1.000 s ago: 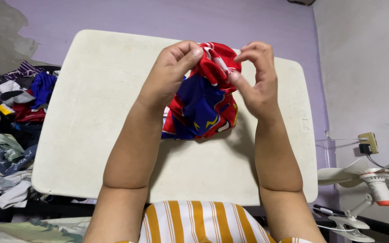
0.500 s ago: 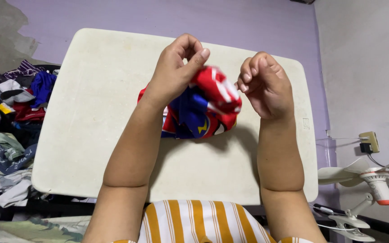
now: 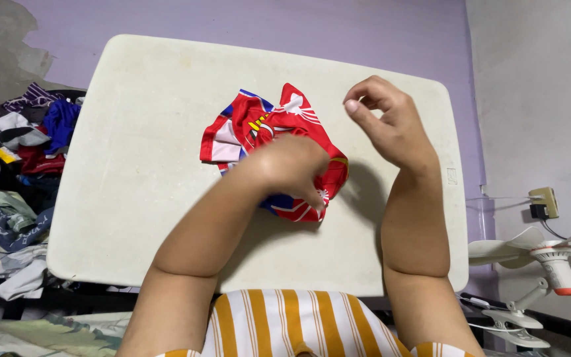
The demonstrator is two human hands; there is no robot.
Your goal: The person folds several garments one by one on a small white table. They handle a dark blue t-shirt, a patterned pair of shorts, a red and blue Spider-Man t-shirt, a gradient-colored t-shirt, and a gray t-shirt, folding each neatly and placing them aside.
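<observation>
At centre frame, on the cream table [image 3: 133, 198], lies the crumpled red-and-blue printed garment [image 3: 279, 129]. A blurred left hand [image 3: 292, 168] presses on its lower edge, grip unclear. Upper right, the right hand [image 3: 388, 122] hovers half-curled, empty. One-handed tugging could bunch the cloth further or drag it off-centre.

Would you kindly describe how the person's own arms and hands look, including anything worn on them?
Both forearms are bare up to the elbows, with no sleeves in view. The left hand and right hand carry no gloves, rings, watch or bracelet. The fingernails are short and unpainted. A yellow and white striped garment covers the body below.
</observation>
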